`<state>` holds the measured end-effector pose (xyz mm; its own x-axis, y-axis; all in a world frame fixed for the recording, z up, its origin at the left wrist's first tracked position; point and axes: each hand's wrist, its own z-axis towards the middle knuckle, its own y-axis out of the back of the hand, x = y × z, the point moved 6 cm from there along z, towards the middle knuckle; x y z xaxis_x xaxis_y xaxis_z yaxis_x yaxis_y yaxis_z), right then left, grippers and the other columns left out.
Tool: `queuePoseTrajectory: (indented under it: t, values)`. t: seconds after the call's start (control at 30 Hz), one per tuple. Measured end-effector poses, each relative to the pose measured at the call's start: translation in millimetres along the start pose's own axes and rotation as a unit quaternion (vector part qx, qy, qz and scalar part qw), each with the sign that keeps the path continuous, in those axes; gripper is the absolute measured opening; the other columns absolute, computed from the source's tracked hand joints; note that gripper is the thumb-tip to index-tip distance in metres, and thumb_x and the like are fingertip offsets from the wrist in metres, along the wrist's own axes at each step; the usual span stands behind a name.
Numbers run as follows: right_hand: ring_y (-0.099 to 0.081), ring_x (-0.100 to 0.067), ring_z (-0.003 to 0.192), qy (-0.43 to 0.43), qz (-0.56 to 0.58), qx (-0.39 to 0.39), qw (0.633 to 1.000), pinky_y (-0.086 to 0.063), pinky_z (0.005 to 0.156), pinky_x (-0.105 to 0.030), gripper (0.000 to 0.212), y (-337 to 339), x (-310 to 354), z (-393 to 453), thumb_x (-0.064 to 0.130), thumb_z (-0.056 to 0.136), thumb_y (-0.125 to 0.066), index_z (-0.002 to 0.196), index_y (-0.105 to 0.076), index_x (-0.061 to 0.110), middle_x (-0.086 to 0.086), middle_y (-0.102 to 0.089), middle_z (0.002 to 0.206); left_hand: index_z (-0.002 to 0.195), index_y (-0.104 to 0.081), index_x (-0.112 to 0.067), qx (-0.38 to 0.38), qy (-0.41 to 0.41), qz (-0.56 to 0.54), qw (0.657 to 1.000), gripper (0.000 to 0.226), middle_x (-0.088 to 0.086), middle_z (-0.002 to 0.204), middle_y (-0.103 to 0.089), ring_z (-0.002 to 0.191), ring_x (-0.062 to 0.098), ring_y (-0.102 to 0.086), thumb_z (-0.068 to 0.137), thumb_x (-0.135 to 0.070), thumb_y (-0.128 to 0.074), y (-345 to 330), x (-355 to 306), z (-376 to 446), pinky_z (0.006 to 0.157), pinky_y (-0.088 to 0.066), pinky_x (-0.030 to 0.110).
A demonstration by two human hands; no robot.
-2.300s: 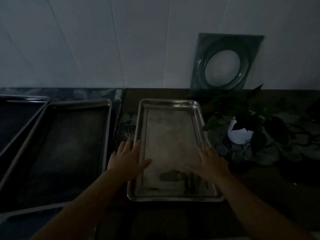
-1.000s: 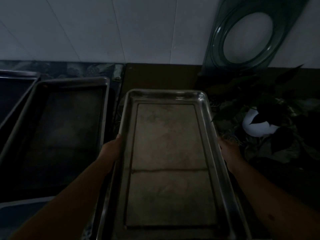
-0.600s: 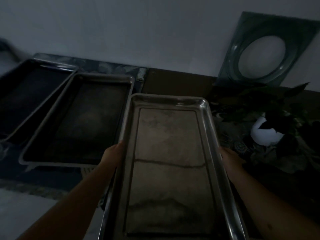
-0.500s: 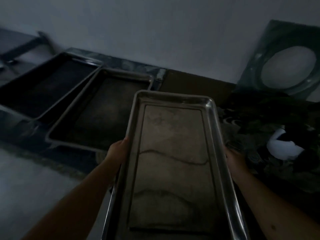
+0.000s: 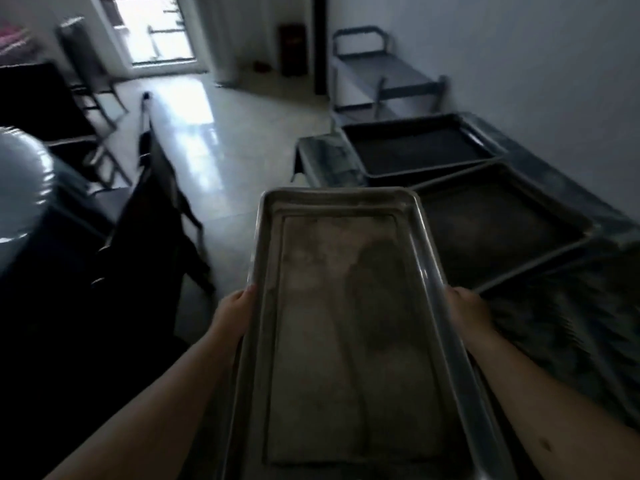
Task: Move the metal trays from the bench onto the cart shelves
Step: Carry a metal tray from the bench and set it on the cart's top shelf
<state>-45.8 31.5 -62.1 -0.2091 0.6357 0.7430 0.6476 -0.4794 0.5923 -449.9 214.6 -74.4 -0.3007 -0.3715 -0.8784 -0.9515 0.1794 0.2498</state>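
Both hands, left (image 5: 232, 311) and right (image 5: 468, 310), grip the long edges of a metal tray (image 5: 349, 334) held in the air; two dark trays (image 5: 491, 223) lie on the desk (image 5: 568, 188) to the right.

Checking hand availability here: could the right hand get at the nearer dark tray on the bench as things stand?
Probably not. The right hand is clamped on the carried tray, as is the left hand. The nearer dark tray lies uncovered beside it, but reaching means letting go.
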Motion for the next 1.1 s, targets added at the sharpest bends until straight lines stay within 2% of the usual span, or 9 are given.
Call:
queuePoseTrajectory:
  t: [0.07,0.13,0.2,0.3,0.4,0.6,0.77,0.97,1.1]
  values:
    - [-0.06,-0.033,0.087,0.025,-0.024,0.042,0.999,-0.044,0.075,-0.037,0.04,-32.7,32.7,10.2,0.034,0.098,-0.044,0.09,-0.067,0.003,-0.018,-0.065,0.09,0.092,-0.075,-0.001,-0.046,0.007,-0.015,0.999,0.041,0.02,0.091,-0.075,0.088,0.03,-0.07,0.098,-0.038,-0.058,35.8,9.2,-3.8,0.086,-0.056,0.046]
    - [-0.061,-0.034,0.092,0.044,-0.03,0.074,0.996,-0.046,0.082,-0.039,0.041,-61.0,58.7,19.5,0.036,0.098,-0.043,0.095,-0.068,0.003,-0.019,-0.065,0.094,0.08,-0.074,-0.01,-0.076,0.013,-0.031,0.997,0.039,0.007,0.073,-0.076,0.072,0.021,-0.071,0.098,-0.041,-0.057,63.2,14.8,-4.9,0.07,-0.058,0.035]
    - [-0.06,-0.034,0.088,0.062,-0.037,0.094,0.993,-0.045,0.079,-0.037,0.042,-84.9,78.4,25.9,0.036,0.099,-0.043,0.092,-0.067,0.003,-0.018,-0.065,0.091,0.079,-0.073,-0.014,-0.092,0.018,-0.039,0.995,0.039,0.001,0.067,-0.075,0.065,0.016,-0.071,0.098,-0.044,-0.055,83.4,16.6,-2.7,0.058,-0.055,0.027]
    - [-0.059,-0.029,0.076,0.069,-0.046,0.108,0.991,-0.04,0.067,-0.033,0.045,-113.7,96.3,33.4,0.04,0.099,-0.042,0.082,-0.065,0.006,-0.013,-0.063,0.082,0.081,-0.073,-0.016,-0.111,0.022,-0.052,0.992,0.04,0.002,0.072,-0.075,0.071,0.019,-0.072,0.097,-0.047,-0.055,105.0,18.6,10.5,0.059,-0.052,0.027]
    - [-0.058,-0.028,0.072,0.062,-0.048,0.12,0.99,-0.037,0.059,-0.031,0.045,-138.4,111.2,49.4,0.04,0.099,-0.042,0.083,-0.064,0.003,-0.013,-0.062,0.079,0.084,-0.073,-0.017,-0.116,0.035,-0.056,0.991,0.039,0.002,0.074,-0.076,0.072,0.019,-0.073,0.096,-0.05,-0.056,116.8,21.7,36.8,0.061,-0.053,0.029]
    - [-0.05,-0.024,0.063,0.056,-0.024,0.101,0.993,-0.033,0.056,-0.03,0.04,-186.3,167.5,88.7,0.032,0.098,-0.045,0.07,-0.056,0.005,-0.011,-0.056,0.071,0.078,-0.072,-0.017,-0.113,0.023,-0.035,0.993,0.038,0.0,0.072,-0.073,0.069,0.015,-0.069,0.098,-0.043,-0.054,146.7,-12.1,119.0,0.058,-0.049,0.026]
    - [-0.051,-0.019,0.065,0.054,-0.022,0.089,0.994,-0.035,0.056,-0.027,0.035,-224.4,213.7,115.8,0.03,0.097,-0.048,0.073,-0.06,0.008,-0.01,-0.059,0.076,0.077,-0.071,-0.013,-0.118,0.027,-0.025,0.992,0.04,-0.001,0.068,-0.071,0.061,0.011,-0.066,0.1,-0.04,-0.053,175.2,-33.4,175.6,0.052,-0.047,0.023]
    - [-0.05,-0.023,0.066,0.055,0.007,0.106,0.993,-0.036,0.058,-0.031,0.038,-264.6,264.0,166.8,0.027,0.096,-0.048,0.087,-0.061,-0.008,-0.013,-0.057,0.076,0.074,-0.07,-0.011,-0.136,0.037,-0.026,0.99,0.043,0.006,0.071,-0.069,0.067,0.02,-0.063,0.099,-0.042,-0.053,190.5,-53.6,247.9,0.061,-0.047,0.029]
    - [-0.055,-0.026,0.068,0.057,0.027,0.118,0.991,-0.039,0.059,-0.03,0.034,-294.7,297.6,219.3,0.027,0.096,-0.049,0.078,-0.063,0.002,-0.012,-0.06,0.073,0.078,-0.071,-0.009,-0.136,0.044,-0.017,0.99,0.044,0.01,0.078,-0.07,0.073,0.024,-0.065,0.099,-0.044,-0.052,186.7,-75.2,309.0,0.067,-0.05,0.033]
